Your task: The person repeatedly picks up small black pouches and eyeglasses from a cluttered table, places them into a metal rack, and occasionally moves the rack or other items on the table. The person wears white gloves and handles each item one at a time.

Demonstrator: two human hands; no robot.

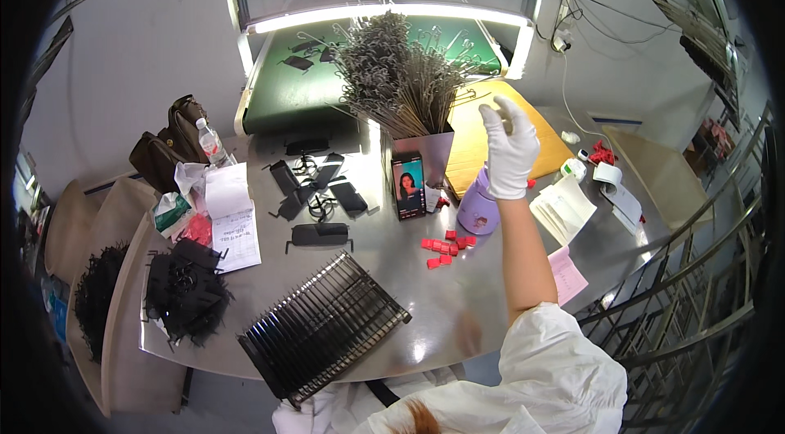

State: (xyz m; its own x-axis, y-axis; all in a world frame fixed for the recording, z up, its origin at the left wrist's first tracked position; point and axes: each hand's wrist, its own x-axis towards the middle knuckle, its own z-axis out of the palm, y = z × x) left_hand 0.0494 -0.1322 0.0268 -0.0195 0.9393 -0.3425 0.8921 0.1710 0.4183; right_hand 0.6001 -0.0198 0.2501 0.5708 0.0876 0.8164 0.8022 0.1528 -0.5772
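My right hand [513, 148], in a white glove, is raised over the table with its thumb and fingers apart and nothing visible between them. It is above a purple bottle [478, 211] and beside a tall bunch of hooked metal wires [401, 74] in a grey container [431, 154]. My left hand [304, 418], also gloved, is low at the table's front edge. It grips the near end of a rack [323, 323] lined with thin black plates; the rack lies tilted and juts past the edge. Part of that hand is hidden by the rack.
Loose black plates [320, 233] lie mid-table, with a heap of black parts [188, 291] on the left. Small red pieces [441, 247] lie near a propped phone [408, 186]. Behind are a green conveyor belt [294, 98] and a yellow board [482, 127]. Papers [235, 242] lie at left.
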